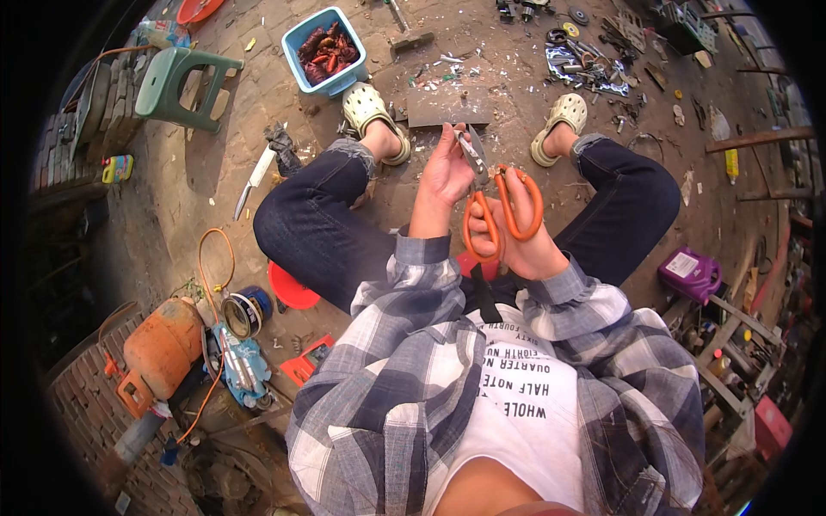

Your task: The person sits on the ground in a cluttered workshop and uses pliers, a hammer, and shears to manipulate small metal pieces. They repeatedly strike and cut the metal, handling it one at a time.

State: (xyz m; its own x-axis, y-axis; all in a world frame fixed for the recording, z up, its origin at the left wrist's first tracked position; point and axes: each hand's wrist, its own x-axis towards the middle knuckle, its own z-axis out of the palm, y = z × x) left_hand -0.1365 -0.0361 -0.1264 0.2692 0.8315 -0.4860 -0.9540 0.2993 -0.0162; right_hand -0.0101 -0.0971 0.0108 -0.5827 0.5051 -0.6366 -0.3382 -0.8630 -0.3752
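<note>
bare ground (482, 185) between knees, scrap (594, 64) and tub (324, 50) beyond feet

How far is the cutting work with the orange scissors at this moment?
Done: small cut scraps already lie on the ground around the flat metal plate. In hand: the right hand grips the orange scissors, blades at a small piece pinched by the left hand. Left: how much remains cannot be told from this view.

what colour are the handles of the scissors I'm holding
Orange. The scissors have orange loop handles gripped by your right hand, clearest in the head view.
</note>
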